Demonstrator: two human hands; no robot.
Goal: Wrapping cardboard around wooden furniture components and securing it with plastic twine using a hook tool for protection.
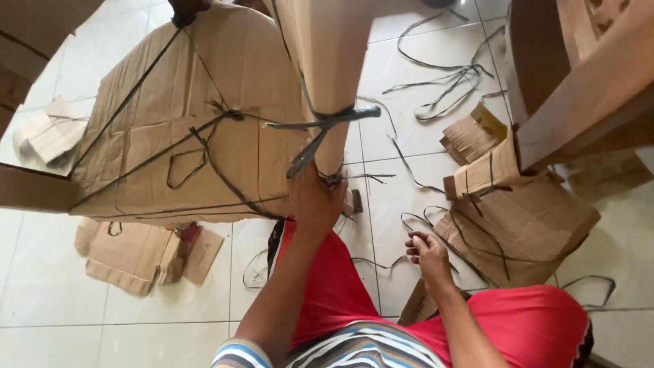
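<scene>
the left hand (pixel 315 201) is closed around the lower end of a tall folded cardboard piece (pixel 327 61), clamping it together with the dark strap (pixel 320 123) that wraps around it; the fingers are curled tight at the point where a strap tail runs down to them. the cardboard piece rises straight up and away from this grip, its long axis running from the hand toward the top of the view, and the strap crosses it just above the hand in a knotted band. the right hand (pixel 428 255) sits lower and to the right, well apart from the bundle, loosely curled with a thin strap end (pixel 415 238) pinched at its fingertips, so the left hand is plainly the nearer one to the bundle. the cardboard is plain brown, creased and worn at its edges. to the left lies a large flattened stack of cardboard (pixel 184 123) already crossed by straps, and loose straps (pixel 443 82) and smaller cardboard scraps (pixel 136 255) are scattered over the pale tiled floor (pixel 54 307).
</scene>
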